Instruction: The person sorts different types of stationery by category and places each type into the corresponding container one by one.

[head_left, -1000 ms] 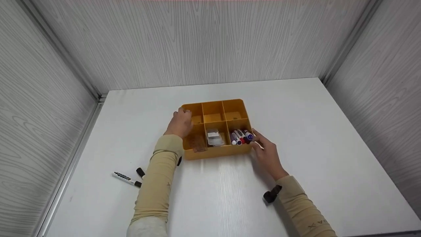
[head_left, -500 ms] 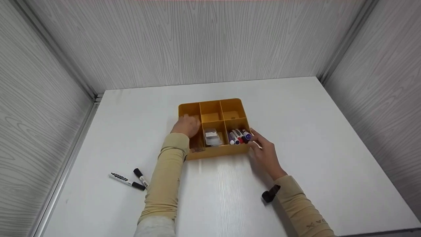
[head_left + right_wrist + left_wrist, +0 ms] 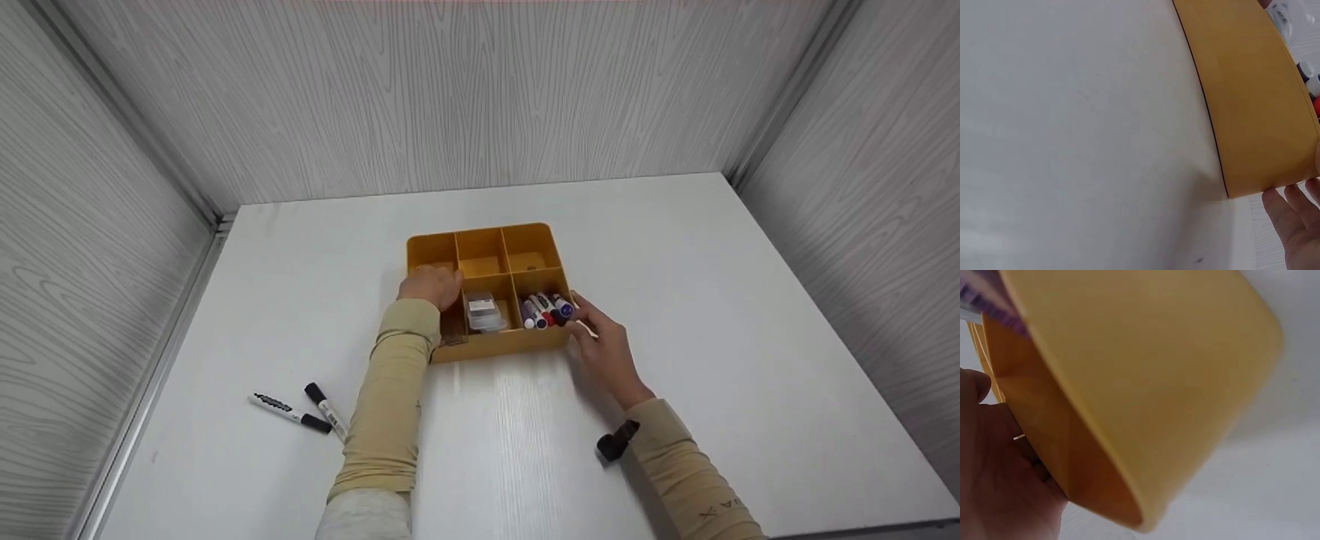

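Observation:
A yellow organizer tray (image 3: 502, 346) with several compartments lies on the white table. My left hand (image 3: 432, 286) reaches down into its left compartments, fingers hidden from above. In the left wrist view the palm (image 3: 1008, 489) is against the tray's far side, and what the fingers hold does not show. With thumb and fingers my right hand (image 3: 609, 352) grips the tray's front right corner; its fingers (image 3: 1282, 212) touch the side wall. Several markers (image 3: 545, 311) fill the front right compartment. Clear plastic boxes (image 3: 485, 313) sit in the front middle one. A see-through brownish piece (image 3: 453, 335) lies front left.
Two white markers with black caps lie on the table to the left: one marker (image 3: 279, 408) further out, another marker (image 3: 330, 412) beside the left sleeve. Grey wood-grain panels (image 3: 480, 97) enclose the back and sides.
My left hand has left the tray's left rim and moved right and inward, down into the left compartments. The right hand stays at the corner. The view has shifted slightly.

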Demonstrator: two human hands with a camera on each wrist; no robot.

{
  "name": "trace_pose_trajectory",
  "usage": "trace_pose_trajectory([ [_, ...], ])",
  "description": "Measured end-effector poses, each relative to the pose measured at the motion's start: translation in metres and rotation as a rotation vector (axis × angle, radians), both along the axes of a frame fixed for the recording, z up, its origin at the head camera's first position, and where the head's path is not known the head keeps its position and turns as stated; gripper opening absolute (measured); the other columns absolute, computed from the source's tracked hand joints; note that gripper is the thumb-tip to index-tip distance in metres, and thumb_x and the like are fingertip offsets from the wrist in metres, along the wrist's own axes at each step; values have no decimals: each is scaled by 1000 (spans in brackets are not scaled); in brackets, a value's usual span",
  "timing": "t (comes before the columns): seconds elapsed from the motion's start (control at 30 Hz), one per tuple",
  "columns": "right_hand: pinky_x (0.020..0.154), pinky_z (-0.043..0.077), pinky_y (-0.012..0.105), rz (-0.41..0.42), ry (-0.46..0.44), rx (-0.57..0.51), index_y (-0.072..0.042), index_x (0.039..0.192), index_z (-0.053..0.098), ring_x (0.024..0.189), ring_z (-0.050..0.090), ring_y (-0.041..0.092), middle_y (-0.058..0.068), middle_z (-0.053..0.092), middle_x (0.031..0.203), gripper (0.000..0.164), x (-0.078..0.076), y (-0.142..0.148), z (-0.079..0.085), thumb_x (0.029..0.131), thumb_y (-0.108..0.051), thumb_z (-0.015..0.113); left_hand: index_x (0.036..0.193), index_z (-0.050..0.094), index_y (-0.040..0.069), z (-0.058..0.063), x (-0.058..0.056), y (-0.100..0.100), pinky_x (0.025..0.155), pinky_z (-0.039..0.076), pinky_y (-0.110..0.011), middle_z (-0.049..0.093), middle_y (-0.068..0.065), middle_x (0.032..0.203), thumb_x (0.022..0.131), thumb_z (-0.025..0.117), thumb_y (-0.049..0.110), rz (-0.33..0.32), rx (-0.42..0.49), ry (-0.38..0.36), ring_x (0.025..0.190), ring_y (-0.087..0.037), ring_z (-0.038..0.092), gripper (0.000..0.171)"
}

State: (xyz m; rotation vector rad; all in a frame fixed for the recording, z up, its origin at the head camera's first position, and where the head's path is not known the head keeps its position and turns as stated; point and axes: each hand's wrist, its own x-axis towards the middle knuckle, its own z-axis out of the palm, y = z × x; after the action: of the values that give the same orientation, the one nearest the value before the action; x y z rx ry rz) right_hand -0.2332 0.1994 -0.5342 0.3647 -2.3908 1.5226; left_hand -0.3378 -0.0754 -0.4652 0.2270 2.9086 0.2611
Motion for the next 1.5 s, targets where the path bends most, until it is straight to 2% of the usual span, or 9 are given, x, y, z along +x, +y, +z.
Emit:
trace_pose_trajectory([
  [0.2,86,46,34,17,16,2,-9,90,55,121,45,29,10,42,138,9,-1,1,0,87,-18,55,97,66,0,1,3,0,99,36,-46,54,-20,122,95,26,45,-7,13,22,117,-37,45,61],
  [0.3,87,45,34,14,1,6,-9,91,55,122,45,29,9,41,138,12,-1,2,0,87,-20,54,87,67,0,2,4,-2,104,29,-45,54,-20,123,95,23,48,-27,28,23,119,-37,43,66],
  [0.4,87,45,34,10,-13,11,-9,91,55,122,44,28,7,41,139,13,-3,2,-2,86,-22,54,74,63,3,4,6,-4,101,33,-45,56,-20,117,95,24,48,-49,63,41,114,-35,46,63],
  [0.5,88,45,35,13,-8,7,-8,91,56,122,44,30,7,41,139,13,-4,3,-2,86,-20,54,71,59,5,8,11,-8,91,42,-43,58,-18,105,95,29,45,-89,91,62,100,-31,52,56],
  [0.63,88,44,35,11,18,13,-6,90,56,122,44,30,8,42,138,14,-5,3,-2,86,-19,55,86,60,4,19,18,-14,80,46,-38,56,-13,96,95,37,36,-144,124,92,88,-25,53,40],
  [0.8,88,45,33,0,13,27,-10,90,56,122,46,26,4,42,138,12,-7,3,-3,86,-22,55,115,56,5,35,30,-22,89,45,-37,55,-11,112,95,40,29,-155,165,158,103,-25,52,35],
  [1.03,89,44,36,-6,16,36,-8,91,56,122,46,27,6,42,138,13,-8,4,-3,87,-20,55,116,56,7,52,55,-41,85,48,-37,56,-11,113,92,42,20,-140,204,309,100,-26,55,31],
  [1.23,86,45,37,6,31,18,-8,91,58,121,46,30,10,42,137,12,-9,7,-2,86,-18,56,112,58,7,51,85,-61,82,49,-35,58,-10,109,89,50,18,-119,246,424,95,-24,57,26],
  [1.5,87,45,35,-7,10,23,-8,90,57,120,47,27,6,43,138,13,-8,7,0,87,-20,55,112,58,9,48,114,-90,78,50,-36,59,-8,105,89,50,18,-28,274,442,92,-22,57,25],
])
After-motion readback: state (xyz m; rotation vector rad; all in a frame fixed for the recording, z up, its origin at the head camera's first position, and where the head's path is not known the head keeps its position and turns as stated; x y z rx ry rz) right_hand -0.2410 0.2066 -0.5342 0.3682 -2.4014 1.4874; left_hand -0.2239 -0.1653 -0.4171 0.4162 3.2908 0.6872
